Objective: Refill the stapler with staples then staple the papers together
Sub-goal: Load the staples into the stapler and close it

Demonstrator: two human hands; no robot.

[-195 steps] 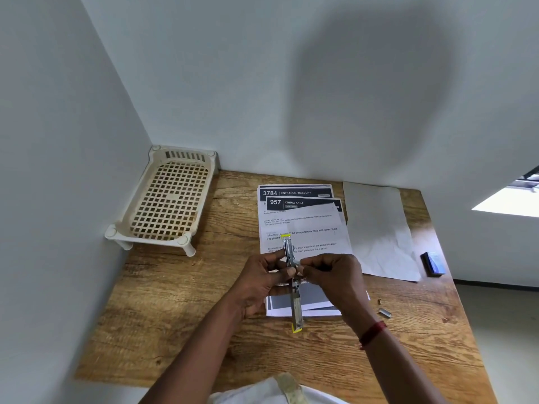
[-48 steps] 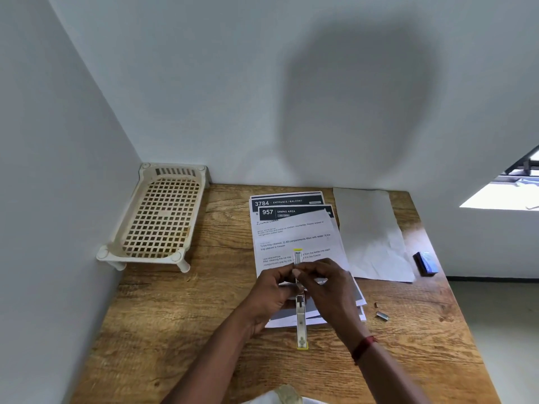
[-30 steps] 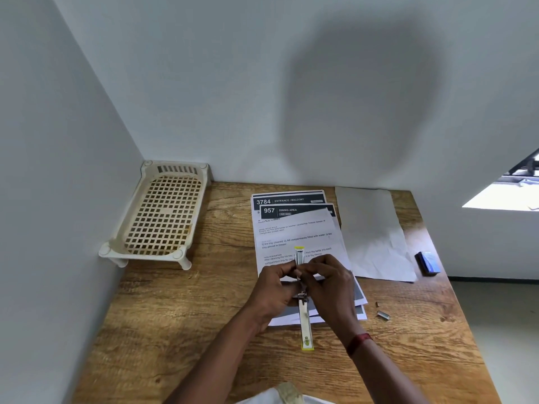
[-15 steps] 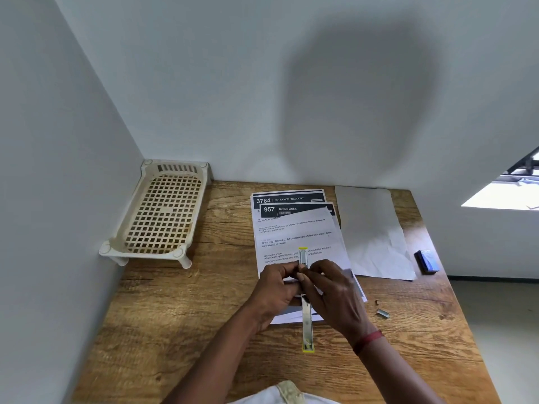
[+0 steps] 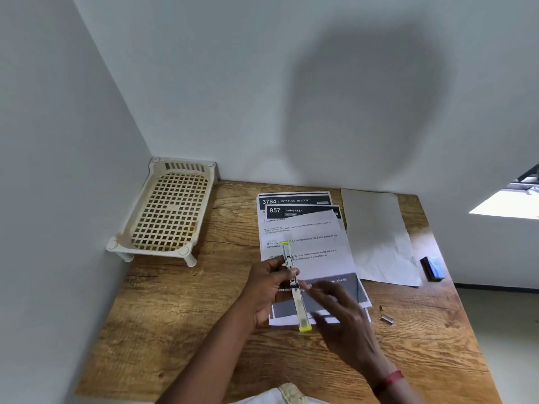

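Observation:
A slim metal stapler (image 5: 295, 287) with yellow ends is swung fully open and lies lengthwise over a stack of printed papers (image 5: 303, 243) on the wooden table. My left hand (image 5: 267, 290) grips the stapler at its hinge from the left. My right hand (image 5: 339, 319) is blurred just right of the stapler's near half, fingers loosely spread, apart from it and holding nothing I can see. Loose staple strips (image 5: 386, 317) lie on the table to the right of the papers.
A cream plastic rack (image 5: 166, 217) stands in the back left corner against the walls. A blank crumpled sheet (image 5: 379, 240) lies right of the papers, and a small dark staple box (image 5: 432, 268) sits near the right edge.
My right hand has let go of the stapler's middle and drawn back to the right and nearer to me. My left hand keeps its grip and the stapler stays open.

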